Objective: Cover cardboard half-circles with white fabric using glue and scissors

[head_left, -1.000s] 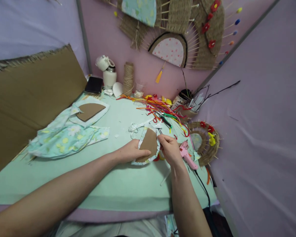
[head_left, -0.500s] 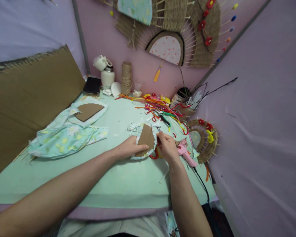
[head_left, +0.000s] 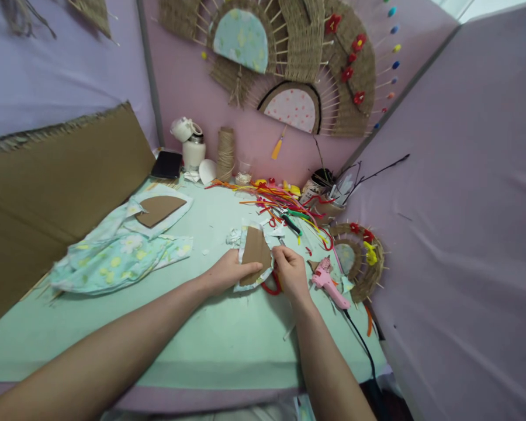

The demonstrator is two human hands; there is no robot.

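Observation:
My left hand (head_left: pixel 228 271) grips a cardboard piece (head_left: pixel 255 252) from its left side, thumb lying across the brown face. Pale floral fabric (head_left: pixel 241 286) is folded over the cardboard's rim. At the right rim, my right hand (head_left: pixel 289 266) has its fingers pinched on the fabric edge; the fingertips are partly hidden. A narrow metal tip (head_left: pixel 281 240) shows just beyond those fingers, and I cannot tell whether the hand touches it. A red loop (head_left: pixel 272 286) shows beneath the right hand. Small fabric scraps (head_left: pixel 233 237) lie beside the piece.
Right of my hands lies a pink glue gun (head_left: pixel 328 283) with a black cord. Green-handled pliers (head_left: pixel 293 224) rest by colourful pipe cleaners (head_left: pixel 284 202). On the left are floral cloth (head_left: pixel 123 263) and another cardboard shape (head_left: pixel 162 210). A twine spool (head_left: pixel 225 153) stands behind.
The view has tilted upward, showing more of the wall. The cardboard piece has turned slightly between my hands, and my right fingers have shifted a little along its right rim.

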